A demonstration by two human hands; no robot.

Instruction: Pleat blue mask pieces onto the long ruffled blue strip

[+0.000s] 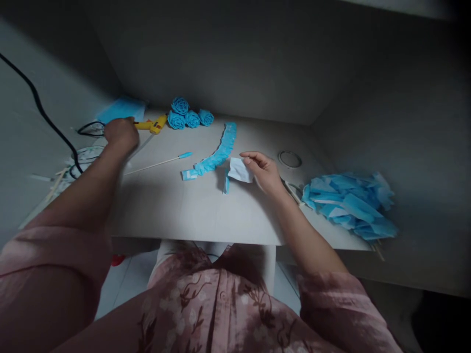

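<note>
At the back left of the table, my left hand is closed around the end of a yellow glue gun, whose nozzle end is near the blue rolled flowers. My right hand pinches a piece of thin sheet material, white on the face toward me, with a blue part hanging at its left. A gathered blue strip lies curved on the table beside that piece. Left of the strip rests a thin stick with a blue tip.
To the right lies a heap of blue and white pieces, with scissors partly hidden beside it. A clear ring, maybe tape, sits behind. Blue sheets, a black cable and several sticks are at the left. Walls enclose the table.
</note>
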